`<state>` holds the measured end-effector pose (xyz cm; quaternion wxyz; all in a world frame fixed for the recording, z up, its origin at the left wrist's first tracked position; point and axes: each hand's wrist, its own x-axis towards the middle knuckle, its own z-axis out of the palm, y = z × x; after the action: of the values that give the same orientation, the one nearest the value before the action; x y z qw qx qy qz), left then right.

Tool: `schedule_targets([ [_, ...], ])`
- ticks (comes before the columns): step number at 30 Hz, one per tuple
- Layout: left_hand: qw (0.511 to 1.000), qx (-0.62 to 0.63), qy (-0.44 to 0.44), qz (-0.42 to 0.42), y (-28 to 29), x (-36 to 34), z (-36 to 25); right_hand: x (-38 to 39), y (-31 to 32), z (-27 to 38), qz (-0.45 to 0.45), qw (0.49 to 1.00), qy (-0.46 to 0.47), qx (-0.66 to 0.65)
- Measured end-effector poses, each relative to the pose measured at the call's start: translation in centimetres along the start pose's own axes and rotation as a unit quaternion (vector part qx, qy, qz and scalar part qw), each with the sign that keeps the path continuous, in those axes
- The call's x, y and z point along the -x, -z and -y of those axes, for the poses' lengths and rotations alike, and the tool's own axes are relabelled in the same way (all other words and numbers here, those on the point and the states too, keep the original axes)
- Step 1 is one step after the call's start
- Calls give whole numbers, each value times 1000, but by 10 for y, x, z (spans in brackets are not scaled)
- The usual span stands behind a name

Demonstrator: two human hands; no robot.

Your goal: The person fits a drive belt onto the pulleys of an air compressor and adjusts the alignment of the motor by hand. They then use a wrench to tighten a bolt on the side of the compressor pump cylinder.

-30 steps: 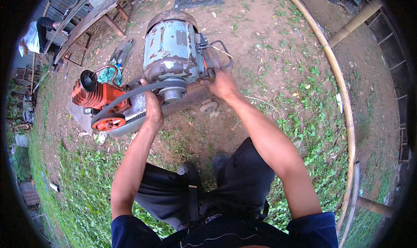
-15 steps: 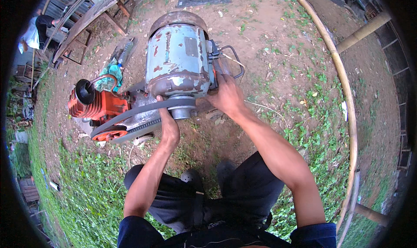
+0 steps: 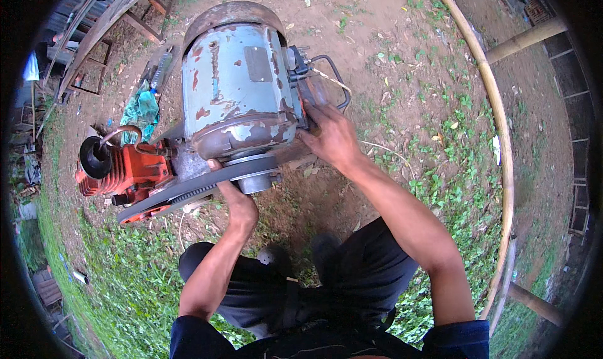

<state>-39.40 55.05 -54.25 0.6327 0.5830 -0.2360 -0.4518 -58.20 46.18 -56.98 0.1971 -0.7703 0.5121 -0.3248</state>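
Motor point(image 3: 235, 86) ahead of us, long axis far-to-near, pulley point(image 3: 255, 184) facing us. Left hand point(image 3: 235, 201) part-curled at belt point(image 3: 249, 168), right hand point(image 3: 334, 136) half-closed beside motor; grips, we cannot tell. Bare soil point(image 3: 370, 38) rightward to bamboo pole point(image 3: 502, 126).

the motor point(image 3: 235, 92) is showing chipped paint over rough, rusty metal; its pulley point(image 3: 255, 184) is gleaming like smooth metal; the belt point(image 3: 251, 167) is looking matt, rubbery; the compressor point(image 3: 146, 164) is showing painted metal.

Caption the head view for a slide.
Left hand at the black belt, right hand beside the paint-chipped blue-grey motor, orange compressor pump to the left.
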Motion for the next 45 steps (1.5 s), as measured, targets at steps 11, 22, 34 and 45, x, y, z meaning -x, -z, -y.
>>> schedule_targets([
  [11,997,-49,-25,52,11,-4,0,-4,3,-6,8,998,-4,-65],
  [22,992,-109,-13,54,4,-5,-7,-4,7,-2,46,991,-45,-119],
  [34,987,-118,24,102,-5,-7,-21,2,7,13,40,976,-151,-154],
  [45,981,-156,18,117,0,-6,-22,5,0,-5,58,983,-121,-122],
])
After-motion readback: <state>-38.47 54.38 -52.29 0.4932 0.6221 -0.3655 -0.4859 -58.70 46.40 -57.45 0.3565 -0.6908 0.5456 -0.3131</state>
